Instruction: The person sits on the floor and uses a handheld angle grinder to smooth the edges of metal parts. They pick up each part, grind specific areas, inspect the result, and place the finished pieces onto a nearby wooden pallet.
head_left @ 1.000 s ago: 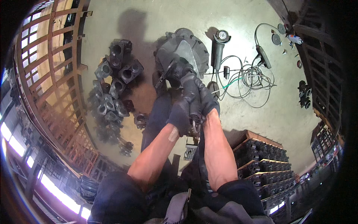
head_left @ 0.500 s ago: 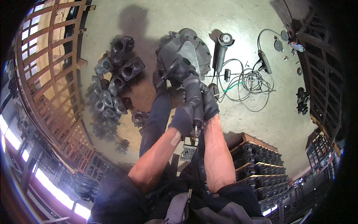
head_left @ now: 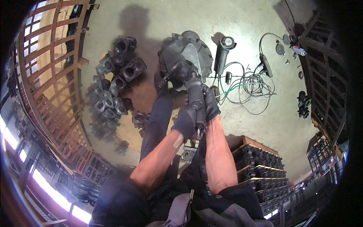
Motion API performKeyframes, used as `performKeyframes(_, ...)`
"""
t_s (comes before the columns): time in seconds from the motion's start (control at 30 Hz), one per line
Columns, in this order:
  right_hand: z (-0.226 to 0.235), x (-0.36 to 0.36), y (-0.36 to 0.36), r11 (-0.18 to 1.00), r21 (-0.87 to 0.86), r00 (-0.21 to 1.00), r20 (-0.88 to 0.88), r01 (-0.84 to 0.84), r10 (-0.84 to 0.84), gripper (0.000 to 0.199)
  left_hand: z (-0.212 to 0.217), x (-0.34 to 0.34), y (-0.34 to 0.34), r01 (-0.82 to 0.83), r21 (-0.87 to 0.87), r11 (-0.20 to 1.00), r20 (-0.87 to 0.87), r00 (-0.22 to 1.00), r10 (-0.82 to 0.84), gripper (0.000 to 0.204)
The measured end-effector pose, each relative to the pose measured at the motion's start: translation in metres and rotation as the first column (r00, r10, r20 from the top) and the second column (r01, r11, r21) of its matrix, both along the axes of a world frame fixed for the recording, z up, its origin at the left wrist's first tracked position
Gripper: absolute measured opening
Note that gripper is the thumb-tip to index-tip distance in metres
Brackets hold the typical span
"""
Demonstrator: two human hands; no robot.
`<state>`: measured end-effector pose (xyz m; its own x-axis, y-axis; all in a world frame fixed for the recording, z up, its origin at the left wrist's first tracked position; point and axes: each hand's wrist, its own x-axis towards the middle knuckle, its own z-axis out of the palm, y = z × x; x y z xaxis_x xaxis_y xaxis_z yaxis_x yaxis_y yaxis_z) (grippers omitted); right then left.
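A dark straight grinder (head_left: 200,109), long and cylindrical, points away from me. My left hand (head_left: 186,119), in a dark glove, is wrapped around its body. On the right side of the tool, my gloved right hand (head_left: 211,102) is closed against it, its fingertips partly hidden. The tool's front end meets a dark flanged metal casting (head_left: 176,72). That casting rests on a large round dark metal piece (head_left: 204,60) with notched edges, which has a flat grey plate (head_left: 191,53) on top. Where the tool's tip touches the casting is hard to make out.
Several dark castings (head_left: 133,71) lie on the floor at left, beside a rusty slatted rack (head_left: 55,64). An angle grinder (head_left: 223,56) and tangled cables (head_left: 257,85) lie to the right. Stacked castings (head_left: 261,172) stand lower right. Discs (head_left: 280,49) and a can (head_left: 298,50) lie far right.
The view has shifted slightly. The grinder's rear end sits a little differently between my hands, and both hands keep their hold on it. The casting stays on the round piece.
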<state>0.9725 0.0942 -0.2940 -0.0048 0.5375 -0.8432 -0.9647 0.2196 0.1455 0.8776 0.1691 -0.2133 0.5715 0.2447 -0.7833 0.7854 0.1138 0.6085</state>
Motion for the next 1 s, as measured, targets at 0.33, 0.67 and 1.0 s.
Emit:
performKeyframes(0.33, 0.004, -0.001, 0.003, 1.0, -0.008, 1.0, -0.008, -0.02, 0.02, 0.055, -0.011, 0.0, -0.005, -0.585, -0.294, 0.756, -0.291, 0.808, 0.513, 0.033)
performKeyframes(0.67, -0.031, -0.015, -0.002, 1.0, -0.006, 0.999, -0.036, 0.014, -0.014, 0.059, -0.018, -0.01, -0.001, -0.348, -0.22, 0.911, -0.036, 0.936, 0.349, 0.031)
performKeyframes(1.0, -0.001, -0.009, 0.001, 0.999, -0.027, 0.999, 0.002, -0.039, 0.039, 0.057, 0.002, 0.001, 0.002, -0.524, -0.347, 0.778, -0.203, 0.852, 0.483, 0.03)
